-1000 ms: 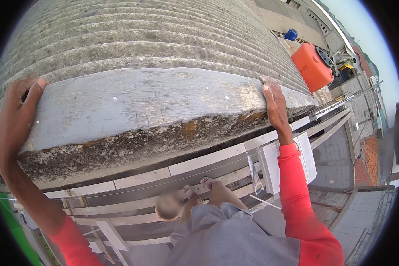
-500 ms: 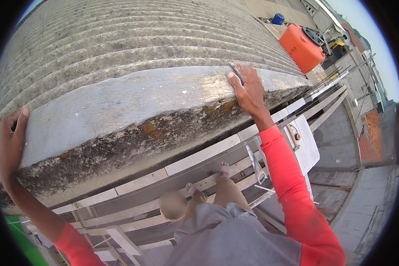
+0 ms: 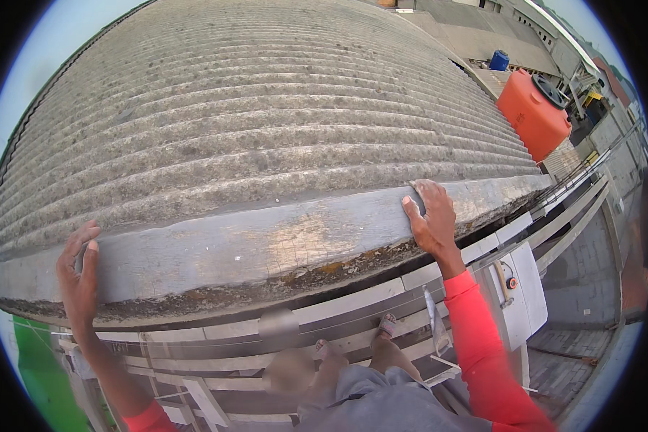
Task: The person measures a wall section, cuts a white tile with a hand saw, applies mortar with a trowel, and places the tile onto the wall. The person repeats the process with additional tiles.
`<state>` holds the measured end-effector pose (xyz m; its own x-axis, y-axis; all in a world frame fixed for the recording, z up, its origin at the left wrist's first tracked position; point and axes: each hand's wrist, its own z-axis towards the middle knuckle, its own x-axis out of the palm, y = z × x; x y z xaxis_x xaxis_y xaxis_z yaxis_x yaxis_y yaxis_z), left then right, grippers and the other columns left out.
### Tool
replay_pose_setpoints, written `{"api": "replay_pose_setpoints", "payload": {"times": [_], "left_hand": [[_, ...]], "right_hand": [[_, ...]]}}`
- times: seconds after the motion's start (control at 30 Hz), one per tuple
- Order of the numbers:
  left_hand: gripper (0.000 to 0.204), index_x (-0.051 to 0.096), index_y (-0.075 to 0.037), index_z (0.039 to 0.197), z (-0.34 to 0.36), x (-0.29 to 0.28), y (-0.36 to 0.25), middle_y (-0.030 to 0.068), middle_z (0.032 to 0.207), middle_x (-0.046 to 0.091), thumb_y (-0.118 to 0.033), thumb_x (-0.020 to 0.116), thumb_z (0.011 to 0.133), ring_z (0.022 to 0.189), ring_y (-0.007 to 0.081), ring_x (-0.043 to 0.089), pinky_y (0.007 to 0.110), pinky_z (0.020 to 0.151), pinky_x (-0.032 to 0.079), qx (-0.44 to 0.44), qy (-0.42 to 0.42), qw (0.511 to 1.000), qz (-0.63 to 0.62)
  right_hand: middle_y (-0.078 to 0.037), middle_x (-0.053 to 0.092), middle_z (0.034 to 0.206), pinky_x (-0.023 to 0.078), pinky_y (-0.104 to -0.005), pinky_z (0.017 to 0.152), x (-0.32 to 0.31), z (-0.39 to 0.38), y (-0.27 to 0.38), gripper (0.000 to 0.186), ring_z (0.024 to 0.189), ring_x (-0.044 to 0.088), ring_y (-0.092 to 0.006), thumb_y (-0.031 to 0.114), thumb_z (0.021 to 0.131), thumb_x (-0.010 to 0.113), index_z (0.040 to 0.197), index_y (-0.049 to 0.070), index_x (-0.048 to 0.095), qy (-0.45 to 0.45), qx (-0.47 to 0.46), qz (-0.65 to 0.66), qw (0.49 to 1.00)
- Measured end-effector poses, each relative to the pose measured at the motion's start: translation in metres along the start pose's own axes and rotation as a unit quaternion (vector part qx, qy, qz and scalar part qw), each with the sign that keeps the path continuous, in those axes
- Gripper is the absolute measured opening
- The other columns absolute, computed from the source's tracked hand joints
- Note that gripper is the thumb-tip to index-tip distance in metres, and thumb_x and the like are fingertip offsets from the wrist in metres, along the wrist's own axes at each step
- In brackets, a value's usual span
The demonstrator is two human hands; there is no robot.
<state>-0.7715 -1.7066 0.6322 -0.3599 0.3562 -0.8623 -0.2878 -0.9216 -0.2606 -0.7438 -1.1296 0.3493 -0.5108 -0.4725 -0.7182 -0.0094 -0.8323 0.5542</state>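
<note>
A grey-painted ledge (image 3: 187,255), worn to pale wood-coloured patches, runs along the lower edge of a corrugated roof. Both my hands are on it, well apart. On the left part, my left hand (image 3: 79,277) grips the ledge with fingers bent toward the roof side and thumb apart. My right hand (image 3: 433,219), below a red sleeve, holds the ledge farther right, its fingertips over the far edge. Neither hand carries a loose thing. Part of each hand's fingers is hidden. My sandalled feet (image 3: 387,325) stand on narrow beams below the ledge.
The corrugated roof (image 3: 266,108) slopes up ahead. An orange tank (image 3: 533,115) and a blue drum (image 3: 499,60) stand at the far right. A white panel (image 3: 522,302) bears a small round orange-and-black item (image 3: 512,283). Gaps between the beams (image 3: 252,360) show a drop below.
My view has tilted up, showing more roof. Both hands have shifted right along the ledge, and the worn patch now lies farther left of my right hand. My feet appear lower in view.
</note>
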Motion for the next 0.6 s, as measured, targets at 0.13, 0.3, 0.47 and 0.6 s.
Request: {"api": "replay_pose_setpoints", "payload": {"times": [0.13,0.3,0.47,0.6], "left_hand": [[0.042,0.076,0.003,0.126,0.003,0.044,-0.010,0.0212,0.136,0.074,-0.034,0.064,0.110,0.132,0.0349,0.066,0.044,0.117,0.045,-0.118,-0.031,0.975,0.185],[0.049,0.074,0.008,0.126,0.006,0.049,-0.004,0.0234,0.131,0.075,-0.037,0.064,0.111,0.126,0.0368,0.068,0.044,0.112,0.048,-0.153,-0.044,0.972,0.176],[0.049,0.072,0.010,0.128,0.006,0.044,-0.003,0.0245,0.130,0.075,-0.035,0.063,0.112,0.124,0.0374,0.069,0.044,0.112,0.048,-0.173,-0.035,0.968,0.180],[0.049,0.072,0.011,0.129,0.007,0.045,0.009,0.0250,0.134,0.073,-0.034,0.060,0.113,0.127,0.0377,0.068,0.044,0.113,0.047,-0.172,-0.011,0.964,0.201]], "right_hand": [[-0.021,0.068,0.137,0.041,-0.0537,0.117,0.003,-0.002,0.000,0.051,0.136,0.058,-0.0414,0.035,0.098,0.072,0.131,-0.003,0.072,-0.015,-0.008,-0.002,1.000],[-0.022,0.068,0.137,0.039,-0.0587,0.118,-0.002,0.002,0.002,0.053,0.137,0.057,-0.0424,0.034,0.094,0.074,0.131,-0.003,0.072,-0.020,-0.003,0.009,1.000],[-0.023,0.068,0.136,0.039,-0.0619,0.117,-0.006,0.008,0.002,0.056,0.138,0.057,-0.0429,0.033,0.088,0.078,0.130,-0.003,0.072,-0.017,-0.007,0.020,1.000],[-0.023,0.068,0.136,0.040,-0.0632,0.116,-0.009,0.013,0.002,0.057,0.135,0.059,-0.0438,0.032,0.085,0.080,0.129,-0.004,0.072,-0.014,0.001,0.040,0.999]]}}
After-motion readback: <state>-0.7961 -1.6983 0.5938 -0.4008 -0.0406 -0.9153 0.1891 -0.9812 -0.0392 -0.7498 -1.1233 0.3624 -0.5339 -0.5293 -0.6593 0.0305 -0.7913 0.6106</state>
